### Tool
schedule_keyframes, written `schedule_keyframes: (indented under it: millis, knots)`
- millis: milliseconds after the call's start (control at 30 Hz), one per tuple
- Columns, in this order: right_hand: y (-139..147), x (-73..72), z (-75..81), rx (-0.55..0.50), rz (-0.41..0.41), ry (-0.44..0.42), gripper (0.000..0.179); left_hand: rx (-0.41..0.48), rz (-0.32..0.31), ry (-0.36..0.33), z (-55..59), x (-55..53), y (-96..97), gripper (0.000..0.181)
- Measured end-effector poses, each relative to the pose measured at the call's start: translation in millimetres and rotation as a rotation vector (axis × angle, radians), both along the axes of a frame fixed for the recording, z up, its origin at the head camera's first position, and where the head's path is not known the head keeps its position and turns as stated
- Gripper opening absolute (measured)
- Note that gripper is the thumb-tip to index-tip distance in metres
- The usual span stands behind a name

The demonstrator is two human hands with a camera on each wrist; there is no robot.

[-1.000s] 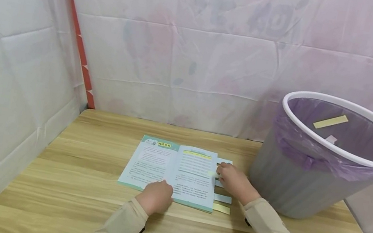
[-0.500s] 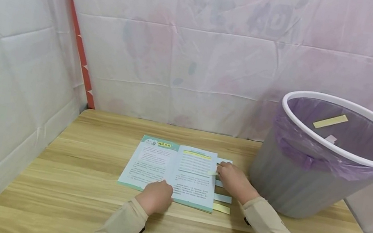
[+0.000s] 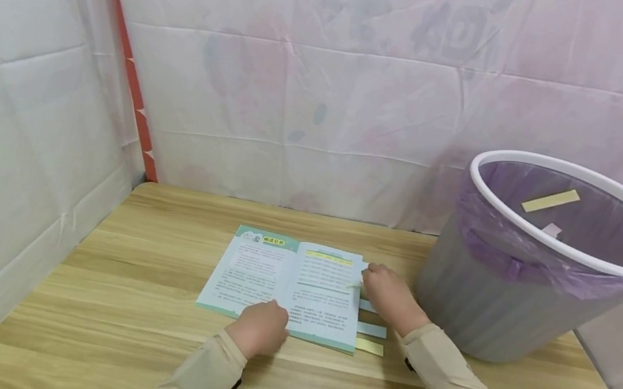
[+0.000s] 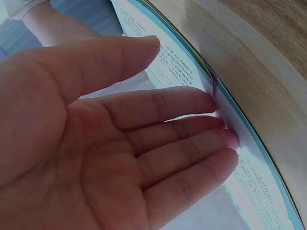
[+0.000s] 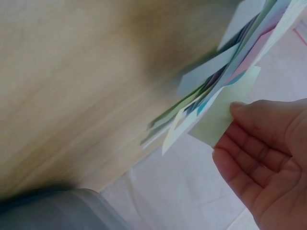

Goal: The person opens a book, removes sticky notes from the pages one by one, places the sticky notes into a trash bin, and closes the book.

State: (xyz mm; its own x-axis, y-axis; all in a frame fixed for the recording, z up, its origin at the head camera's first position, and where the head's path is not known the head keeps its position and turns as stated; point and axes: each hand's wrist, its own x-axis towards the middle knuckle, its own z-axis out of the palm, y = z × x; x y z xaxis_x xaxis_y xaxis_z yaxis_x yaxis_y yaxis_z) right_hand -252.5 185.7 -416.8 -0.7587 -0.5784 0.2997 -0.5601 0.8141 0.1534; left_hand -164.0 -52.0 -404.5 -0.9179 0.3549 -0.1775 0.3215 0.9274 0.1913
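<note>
An open book [image 3: 261,269] with printed pages and green borders lies on the wooden table. My left hand [image 3: 261,328] is at its lower edge near the spine; in the left wrist view the fairly straight fingers [image 4: 187,143] rest on the pages beside the fold. At the right page edge, my right hand [image 3: 391,297] pinches a pale yellow-green sticky tab [image 5: 225,112] between thumb and fingers. One end of that tab lies against the page edge. More tabs stick out below the hand, among them a blue tab [image 3: 371,330] and a yellow tab [image 3: 369,347].
A grey trash bin [image 3: 480,301] with a white rim and purple liner stands just right of the right hand. Inside it show a yellow strip [image 3: 551,200] and a small pinkish-white scrap [image 3: 552,230]. Pale cloth walls [image 3: 302,102] close off the table behind and at the sides.
My right hand has shifted slightly up and left, and the pinched tab now looks narrower and tilted over the page edge. The left hand stays in place.
</note>
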Motion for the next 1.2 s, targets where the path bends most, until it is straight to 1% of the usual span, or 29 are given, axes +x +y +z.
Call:
schedule_keyframes:
  millis: [133, 333, 400, 500, 600, 767, 800, 867, 900, 967, 1033, 1067, 1133, 1200]
  knots:
    - [-0.1, -0.5, 4.6, -0.005, 0.007, 0.020, 0.009, -0.003, 0.000, -0.003, 0.1, -0.3, 0.0, 0.022]
    - [3.6, -2.7, 13.6, -0.034, 0.001, 0.009, 0.011, 0.000, -0.001, -0.010, -0.7, -1.7, -0.2, 0.022]
    - [5.3, -1.5, 19.0, -0.066, -0.002, 0.009, 0.012, 0.001, 0.000, -0.014, -0.7, -1.8, 0.0, 0.022]
    - [6.8, 4.8, 33.2, -0.129, 0.013, 0.048, 0.015, 0.002, 0.001, -0.019, -0.6, -1.4, 0.3, 0.022]
    - [6.9, 16.2, 57.1, -0.203, 0.081, 0.160, 0.016, 0.003, -0.001, -0.018, -0.6, -1.1, 0.4, 0.022]
    - [9.0, 43.2, 110.5, -0.320, 0.237, 0.411, 0.008, 0.010, 0.005, -0.020, -1.5, -1.3, -0.6, 0.021]
    - [10.1, 49.4, 121.4, -0.339, 0.257, 0.465, 0.009, 0.012, 0.006, -0.019, -1.8, -1.3, -0.9, 0.021]
    - [12.7, 60.9, 140.6, -0.391, 0.271, 0.584, 0.010, 0.020, 0.005, -0.019, -2.3, -1.1, -1.5, 0.021]
    - [13.8, 66.0, 149.2, -0.421, 0.265, 0.651, 0.010, 0.023, 0.004, -0.017, -2.4, -0.8, -1.8, 0.021]
    - [17.1, 74.9, 164.4, -0.492, 0.225, 0.780, 0.008, 0.026, -0.002, -0.010, -2.0, 0.3, -2.0, 0.020]
    - [22.6, 81.3, 176.1, -0.575, 0.163, 0.872, 0.007, 0.035, -0.004, -0.010, -1.2, 1.5, -2.3, 0.020]
    - [26.5, 83.7, 180.9, -0.606, 0.124, 0.897, 0.007, 0.039, -0.004, -0.010, -0.8, 2.0, -2.4, 0.020]
    - [36.7, 87.3, 188.9, -0.648, 0.036, 0.911, 0.008, 0.041, -0.005, -0.007, 0.2, 2.9, -2.5, 0.020]
    - [49.2, 90.5, 194.8, -0.645, -0.064, 0.876, 0.012, 0.044, -0.009, -0.006, 1.0, 3.4, -2.4, 0.020]
